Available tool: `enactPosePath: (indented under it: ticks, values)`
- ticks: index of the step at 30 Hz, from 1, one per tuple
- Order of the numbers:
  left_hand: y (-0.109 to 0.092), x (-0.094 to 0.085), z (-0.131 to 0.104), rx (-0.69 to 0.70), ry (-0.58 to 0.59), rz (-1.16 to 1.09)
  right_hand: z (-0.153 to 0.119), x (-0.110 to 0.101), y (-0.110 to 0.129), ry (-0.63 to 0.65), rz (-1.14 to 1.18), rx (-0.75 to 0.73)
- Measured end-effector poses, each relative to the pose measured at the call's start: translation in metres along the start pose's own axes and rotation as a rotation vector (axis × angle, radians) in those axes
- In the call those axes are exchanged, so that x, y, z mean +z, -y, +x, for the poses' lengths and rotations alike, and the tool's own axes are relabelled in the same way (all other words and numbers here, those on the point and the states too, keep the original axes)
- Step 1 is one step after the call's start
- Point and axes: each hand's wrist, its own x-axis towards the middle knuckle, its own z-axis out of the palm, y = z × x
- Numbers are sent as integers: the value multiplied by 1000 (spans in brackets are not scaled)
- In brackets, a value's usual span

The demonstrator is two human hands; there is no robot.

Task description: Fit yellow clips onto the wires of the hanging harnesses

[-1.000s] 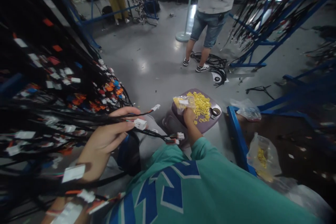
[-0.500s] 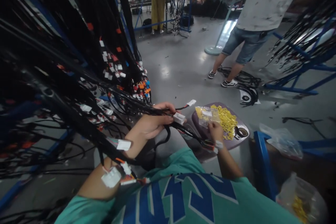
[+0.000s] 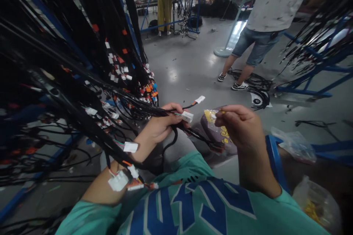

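Note:
My left hand (image 3: 160, 127) is closed around a black wire harness (image 3: 150, 111), with a white connector (image 3: 188, 116) at its thumb and fingertips. Another white plug (image 3: 200, 100) sticks out on a short lead beyond the fingers. My right hand (image 3: 239, 123) is raised, thumb and forefinger pinching a small yellow plastic piece (image 3: 222, 111), mostly covered by the fingers. Beneath it, a purple stool seat (image 3: 204, 126) carries loose yellow pieces (image 3: 225, 134) and a clear bag (image 3: 210, 115), partly hidden by the hand. More white connectors (image 3: 130, 147) hang across my left forearm.
Thick hanging harnesses (image 3: 91, 36) fill the left side. A blue metal frame (image 3: 275, 161) and a plastic bag with yellow pieces (image 3: 313, 205) are at the right. One person in denim shorts (image 3: 257, 46) stands ahead near cable coils (image 3: 260, 99); another stands farther back.
My right hand has risen from the stool seat toward me, now pinching a small yellow piece. My left hand keeps its hold on the harness, barely shifted.

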Motion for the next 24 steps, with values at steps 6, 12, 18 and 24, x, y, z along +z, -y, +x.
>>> enactPosePath:
  ticks: [6, 12, 18, 24]
  values:
    - [2, 1, -1, 14, -94, 16, -14, 41, -8, 156, 45, 12]
    - [-1, 3, -4, -24, -101, 17, -13, 51, -16, 128, 118, 78]
    - [-1, 6, -3, 46, -116, 24, -13, 50, -15, 115, 14, 71]
    - [1, 9, -1, 82, -150, 27, -14, 50, -16, 185, 25, 48]
